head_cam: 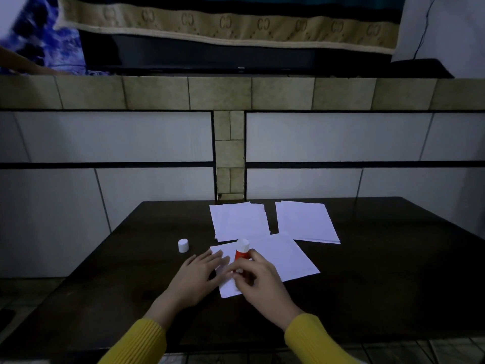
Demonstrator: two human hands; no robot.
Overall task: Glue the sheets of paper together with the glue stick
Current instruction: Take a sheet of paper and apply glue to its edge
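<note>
Right hand (258, 279) grips cylindrical red glue stick (242, 252).

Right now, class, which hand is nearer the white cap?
Left. The left hand rests flat just right of the white cap; the right hand is farther right, gripping the glue stick.

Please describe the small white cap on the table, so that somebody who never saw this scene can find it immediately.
Start at the dark wooden table with white paper sheets at its middle. The left hand presses on the nearest sheet; the cap stands just beyond and left of that hand, alone on bare wood. It is a short all-white cylinder, while the glue stick in the right hand is red.
</note>
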